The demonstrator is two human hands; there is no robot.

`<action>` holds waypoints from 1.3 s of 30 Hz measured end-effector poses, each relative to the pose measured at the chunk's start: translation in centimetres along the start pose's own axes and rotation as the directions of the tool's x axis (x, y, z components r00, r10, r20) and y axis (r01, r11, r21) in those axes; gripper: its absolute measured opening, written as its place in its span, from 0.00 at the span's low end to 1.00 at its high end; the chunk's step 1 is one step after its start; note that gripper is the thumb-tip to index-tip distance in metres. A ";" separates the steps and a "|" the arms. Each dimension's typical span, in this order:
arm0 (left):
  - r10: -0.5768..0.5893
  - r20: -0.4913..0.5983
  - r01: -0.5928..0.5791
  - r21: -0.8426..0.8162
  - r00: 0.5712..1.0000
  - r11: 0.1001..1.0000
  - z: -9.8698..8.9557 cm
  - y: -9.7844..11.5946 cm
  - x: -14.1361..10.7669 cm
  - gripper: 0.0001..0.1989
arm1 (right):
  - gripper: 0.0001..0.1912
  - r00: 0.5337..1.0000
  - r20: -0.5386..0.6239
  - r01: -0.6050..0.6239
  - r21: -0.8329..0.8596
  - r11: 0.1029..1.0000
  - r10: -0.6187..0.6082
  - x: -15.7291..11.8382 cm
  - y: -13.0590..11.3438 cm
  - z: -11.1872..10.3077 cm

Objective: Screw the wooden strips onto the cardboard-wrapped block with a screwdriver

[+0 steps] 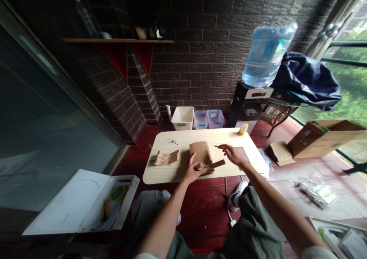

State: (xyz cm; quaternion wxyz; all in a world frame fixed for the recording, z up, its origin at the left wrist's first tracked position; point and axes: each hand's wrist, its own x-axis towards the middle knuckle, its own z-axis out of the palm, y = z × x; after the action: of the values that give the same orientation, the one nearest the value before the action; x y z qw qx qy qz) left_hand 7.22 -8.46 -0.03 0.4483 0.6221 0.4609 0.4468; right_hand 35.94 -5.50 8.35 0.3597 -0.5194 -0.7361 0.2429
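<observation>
My left hand grips the end of a flat wooden slat above the near edge of the pale wooden tabletop. Behind the slat lies a ribbed wooden panel, partly hidden by my left hand. My right hand is shut on a small yellow-handled screwdriver, whose shaft points left towards the panel. Further left on the table are a slotted wooden bracket and a few small screws.
A yellow bottle stands at the table's far edge, with a white basket and clear plastic bins beyond. A flattened cardboard box sits right, and an open white case lies low left.
</observation>
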 end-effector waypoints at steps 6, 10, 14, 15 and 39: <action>0.082 0.051 -0.088 0.131 0.995 0.988 0.0 -1.0 0.1 0.12 | 0.23 0.993 -0.113 -0.055 -0.094 0.994 0.044 -3.0 8.0 3.8; 0.084 0.067 -0.093 0.158 0.994 0.983 0.0 -0.8 0.1 0.13 | 0.27 0.992 -0.109 -0.084 -0.237 0.968 0.060 -4.5 11.1 5.6; 0.081 0.065 -0.091 0.183 0.995 0.979 0.1 -0.5 0.1 0.14 | 0.29 0.996 -0.079 -0.065 -0.359 0.931 0.039 -5.5 12.3 6.7; 0.078 0.068 -0.089 0.188 0.995 0.978 0.1 -0.4 0.1 0.14 | 0.29 0.996 -0.080 -0.067 -0.404 0.912 0.038 -5.6 12.4 6.9; -0.013 0.080 -0.004 0.218 0.997 0.976 0.6 1.7 0.7 0.18 | 0.22 0.988 -0.152 -0.087 -0.502 0.860 0.011 -8.2 12.7 7.5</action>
State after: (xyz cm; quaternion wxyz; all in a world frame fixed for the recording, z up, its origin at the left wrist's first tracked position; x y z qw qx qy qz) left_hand 8.17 -8.17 1.57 0.3966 0.6840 0.4899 0.3672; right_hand 39.16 -8.71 -7.85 0.2560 -0.6306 -0.7326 0.0117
